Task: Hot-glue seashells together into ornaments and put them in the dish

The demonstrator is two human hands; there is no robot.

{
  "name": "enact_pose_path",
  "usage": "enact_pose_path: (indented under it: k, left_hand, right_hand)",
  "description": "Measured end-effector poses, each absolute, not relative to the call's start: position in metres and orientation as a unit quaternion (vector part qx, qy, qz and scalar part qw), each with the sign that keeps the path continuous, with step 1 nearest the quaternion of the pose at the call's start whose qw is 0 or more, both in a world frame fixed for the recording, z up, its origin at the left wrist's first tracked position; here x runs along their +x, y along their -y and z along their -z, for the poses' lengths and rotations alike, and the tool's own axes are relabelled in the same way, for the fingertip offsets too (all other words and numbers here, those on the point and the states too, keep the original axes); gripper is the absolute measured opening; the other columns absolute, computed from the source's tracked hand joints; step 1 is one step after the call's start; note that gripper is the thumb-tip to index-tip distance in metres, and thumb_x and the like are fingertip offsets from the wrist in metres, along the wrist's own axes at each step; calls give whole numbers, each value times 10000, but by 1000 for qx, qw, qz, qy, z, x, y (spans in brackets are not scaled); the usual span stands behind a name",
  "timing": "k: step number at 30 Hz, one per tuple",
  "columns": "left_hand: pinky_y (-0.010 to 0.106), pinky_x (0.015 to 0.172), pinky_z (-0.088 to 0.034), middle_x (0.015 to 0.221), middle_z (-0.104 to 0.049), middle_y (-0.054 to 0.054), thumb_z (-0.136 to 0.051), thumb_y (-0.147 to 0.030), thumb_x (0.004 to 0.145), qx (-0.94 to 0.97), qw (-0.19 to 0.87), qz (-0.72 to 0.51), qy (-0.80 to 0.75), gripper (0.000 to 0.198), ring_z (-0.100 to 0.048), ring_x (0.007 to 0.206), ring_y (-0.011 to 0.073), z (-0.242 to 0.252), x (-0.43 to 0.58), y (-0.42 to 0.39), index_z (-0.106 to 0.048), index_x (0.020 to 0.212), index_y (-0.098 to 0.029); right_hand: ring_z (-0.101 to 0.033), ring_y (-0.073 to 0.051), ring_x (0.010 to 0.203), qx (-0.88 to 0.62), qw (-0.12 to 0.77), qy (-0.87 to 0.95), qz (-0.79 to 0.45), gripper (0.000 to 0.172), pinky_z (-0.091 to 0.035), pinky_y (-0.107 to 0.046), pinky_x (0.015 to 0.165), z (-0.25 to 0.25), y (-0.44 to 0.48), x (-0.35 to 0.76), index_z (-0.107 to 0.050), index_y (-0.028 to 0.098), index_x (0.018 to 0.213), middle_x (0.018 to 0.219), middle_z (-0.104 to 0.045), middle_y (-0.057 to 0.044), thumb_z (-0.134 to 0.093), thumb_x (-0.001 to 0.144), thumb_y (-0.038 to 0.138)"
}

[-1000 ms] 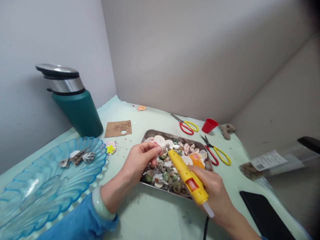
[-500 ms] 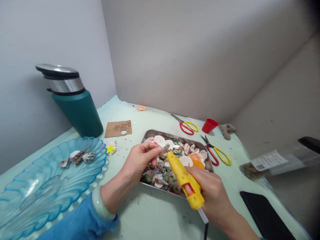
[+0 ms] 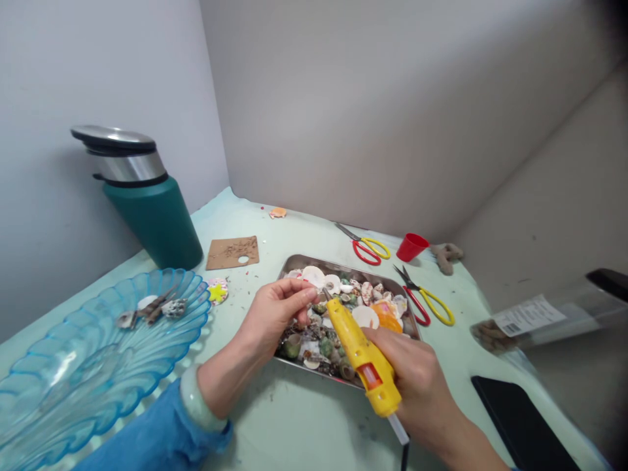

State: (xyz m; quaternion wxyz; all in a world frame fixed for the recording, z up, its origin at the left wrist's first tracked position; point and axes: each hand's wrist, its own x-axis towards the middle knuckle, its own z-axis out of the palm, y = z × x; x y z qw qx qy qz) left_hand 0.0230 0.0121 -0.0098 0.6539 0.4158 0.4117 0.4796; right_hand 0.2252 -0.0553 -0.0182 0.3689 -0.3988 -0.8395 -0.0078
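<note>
The right hand [image 3: 417, 366] grips a yellow hot-glue gun [image 3: 350, 333], its nozzle [image 3: 326, 294] pointing up and away just beside the fingertips of the left hand [image 3: 282, 307]. The left thumb and forefinger are pinched together above the left part of a metal tray [image 3: 314, 371]; whether a small piece sits between them cannot be told. Seashells [image 3: 367, 293] fill the tray, which lies on the table in front of the worker. A glue stick [image 3: 398, 428] juts from the gun's rear. Good work here likely calls for a steady left pinch, a light trigger squeeze, and fingertips clear of the nozzle, which may be hot. Bracing both wrists would probably help, as would letting any drip miss the loose shells. Two pairs of scissors [image 3: 360, 238] lie beyond and beside the tray.
</note>
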Motion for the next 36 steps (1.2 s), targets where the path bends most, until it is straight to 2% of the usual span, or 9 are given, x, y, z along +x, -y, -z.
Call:
enact_pose_path:
  k: [11, 17, 36]
  left_hand:
    - [152, 449, -346, 546, -601, -24, -736, -256, 687, 436, 615, -497, -430, 201, -463, 427, 31, 10, 24, -10, -660, 795, -105]
    - [165, 447, -360, 583, -612, -17, -746, -243, 661, 432, 603, -510, -436, 207, -472, 424, 36, 10, 27, -11, -659, 788, -105]
    - [201, 450, -385, 645, -630, 1, -737, -273, 657, 475, 540, -517, -465, 191, -460, 449, 58, 11, 29, -5, -654, 753, -130]
  right_hand:
    - [-638, -174, 619, -413, 374, 830, 1, 212, -493, -284, 548, 20, 55, 225, -556, 144, 1021, 764, -682, -65, -558, 809, 139]
    - [-646, -175, 598, -398, 374, 838, 17, 186, -497, -280, 532, 18, 54, 224, -559, 143, 1008, 754, -692, -70, -571, 835, 211]
    - [-656, -184, 622, -405, 372, 835, 9, 210, -513, -292, 549, 20, 53, 225, -563, 142, 1022, 768, -696, -70, -572, 815, 179]
